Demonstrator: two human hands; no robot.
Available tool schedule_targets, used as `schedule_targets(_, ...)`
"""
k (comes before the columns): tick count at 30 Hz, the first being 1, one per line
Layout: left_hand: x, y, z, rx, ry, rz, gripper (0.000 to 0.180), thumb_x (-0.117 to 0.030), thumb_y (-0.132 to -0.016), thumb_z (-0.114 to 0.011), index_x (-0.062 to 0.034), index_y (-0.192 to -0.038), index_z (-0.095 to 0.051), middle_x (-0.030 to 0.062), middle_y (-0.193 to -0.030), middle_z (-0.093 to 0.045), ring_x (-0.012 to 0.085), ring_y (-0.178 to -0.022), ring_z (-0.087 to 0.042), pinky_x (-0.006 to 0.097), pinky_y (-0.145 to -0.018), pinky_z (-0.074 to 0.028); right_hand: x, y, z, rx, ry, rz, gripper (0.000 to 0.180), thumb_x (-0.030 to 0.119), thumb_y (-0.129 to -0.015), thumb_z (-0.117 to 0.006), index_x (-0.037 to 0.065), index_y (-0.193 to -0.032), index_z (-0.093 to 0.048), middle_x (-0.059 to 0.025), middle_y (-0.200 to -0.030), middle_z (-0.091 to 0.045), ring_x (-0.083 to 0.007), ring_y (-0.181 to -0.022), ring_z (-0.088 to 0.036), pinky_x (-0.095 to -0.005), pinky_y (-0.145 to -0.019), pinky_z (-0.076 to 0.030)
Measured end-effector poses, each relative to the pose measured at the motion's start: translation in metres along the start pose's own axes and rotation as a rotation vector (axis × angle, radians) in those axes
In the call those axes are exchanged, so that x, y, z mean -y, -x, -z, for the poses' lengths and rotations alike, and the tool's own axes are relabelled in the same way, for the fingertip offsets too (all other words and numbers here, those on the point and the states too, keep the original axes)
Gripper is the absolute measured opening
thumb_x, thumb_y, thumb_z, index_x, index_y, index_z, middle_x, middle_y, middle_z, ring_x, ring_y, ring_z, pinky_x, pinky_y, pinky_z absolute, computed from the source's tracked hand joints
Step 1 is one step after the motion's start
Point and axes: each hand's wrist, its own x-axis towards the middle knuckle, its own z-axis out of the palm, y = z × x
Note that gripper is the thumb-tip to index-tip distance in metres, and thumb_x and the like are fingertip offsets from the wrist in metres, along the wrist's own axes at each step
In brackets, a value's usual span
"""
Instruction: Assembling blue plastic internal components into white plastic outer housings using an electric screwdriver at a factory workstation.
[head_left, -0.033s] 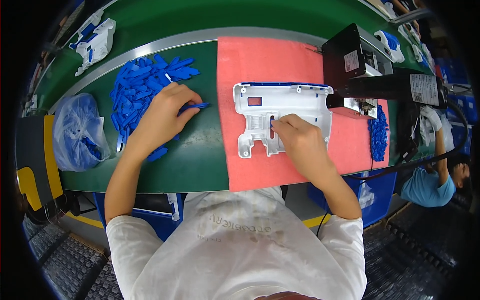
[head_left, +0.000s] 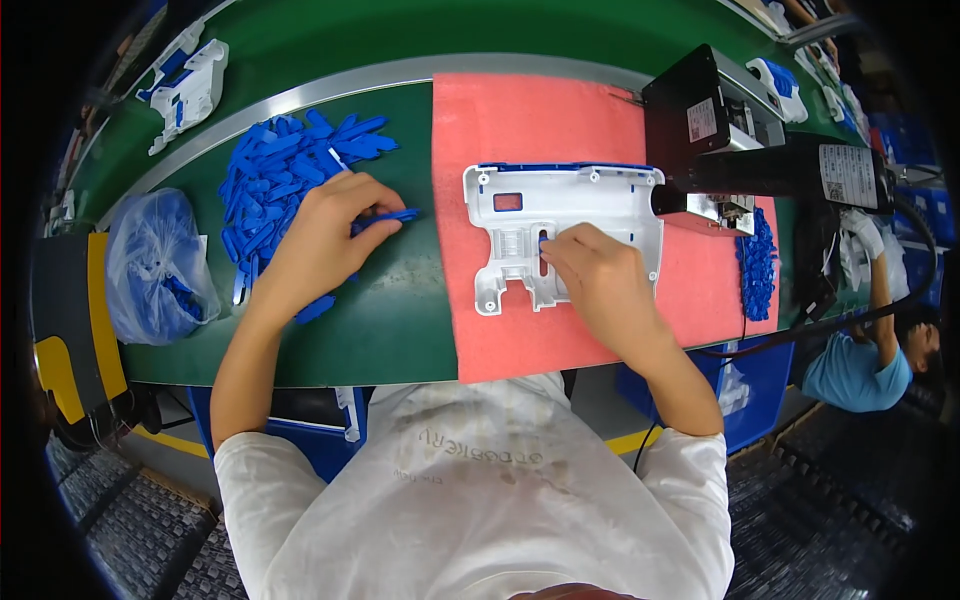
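Observation:
My left hand point(head_left: 335, 225) is beside the pile of blue plastic strips point(head_left: 262, 180), closed on one blue strip point(head_left: 404, 215) that sticks out past the fingertips. A white plastic housing point(head_left: 600, 190) with a blue edge lies with its hollow side up on the pink mat. Over its narrow slot, my right hand point(head_left: 605, 280) is closed in a pinch. A small blue piece point(head_left: 543, 243) shows at those fingertips, in or at the slot; the fingers partly hide it.
Right of the housing stands a black machine point(head_left: 690, 120) with a thick black arm point(head_left: 790, 177). Small blue parts point(head_left: 757, 265) lie beyond it. At left are a clear bag point(head_left: 160, 260) of blue parts and another white housing point(head_left: 190, 95). A co-worker point(head_left: 860, 370) is at far right.
The white housing has shifted very slightly to the left. Both hands keep almost the same place and grip.

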Motion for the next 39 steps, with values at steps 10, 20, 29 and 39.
schedule_targets(10, -0.063, -0.017, -0.061, 0.15, 1.2, 0.343, 0.016, -0.006, -0.088, -0.066, 0.0047, -0.1, -0.064, 0.0065, -0.086, -0.067, 0.0078, -0.072, -0.062, 0.02, -0.06, -0.049, 0.017, -0.012, 0.027, 0.028, -1.098, -0.286, 0.018, -0.003, -0.086, -0.062, -0.005, -0.104, -0.065, -0.0096, -0.087, -0.065, -0.0136, -0.073, -0.065, -0.0255, -0.062, -0.052)
schedule_targets(20, -0.062, -0.029, -0.071, 0.288, 1.206, 0.247, 0.022, -0.017, -0.091, -0.063, 0.0014, -0.104, -0.064, 0.0104, -0.092, -0.066, 0.0127, -0.075, -0.061, 0.026, -0.063, -0.049, -0.007, -0.006, 0.025, -0.161, -1.027, -0.208, 0.015, -0.002, -0.082, -0.068, -0.007, -0.096, -0.067, -0.0088, -0.09, -0.066, -0.0132, -0.071, -0.064, -0.0233, -0.062, -0.052)
schedule_targets(29, -0.041, -0.023, -0.076, 0.072, -0.17, -0.691, 0.052, -0.042, -0.069, -0.074, -0.011, -0.109, -0.066, 0.0068, -0.1, -0.056, 0.0252, -0.091, -0.052, 0.039, -0.078, -0.042, -0.018, -0.013, 0.007, 0.064, -0.448, -0.259, 0.014, 0.003, -0.077, -0.074, -0.003, -0.089, -0.07, -0.0058, -0.075, -0.069, -0.0067, -0.064, -0.062, -0.0209, -0.058, -0.05)
schedule_targets(39, -0.033, -0.025, -0.082, 0.059, -0.117, -0.67, 0.053, -0.038, -0.063, -0.078, -0.0155, -0.11, -0.067, 0.0063, -0.1, -0.054, 0.0253, -0.091, -0.051, 0.038, -0.078, -0.043, -0.024, -0.013, -0.001, 0.098, -0.622, -0.311, 0.012, 0.001, -0.078, -0.071, -0.003, -0.09, -0.07, -0.0052, -0.074, -0.067, -0.0071, -0.065, -0.062, -0.0217, -0.058, -0.05)
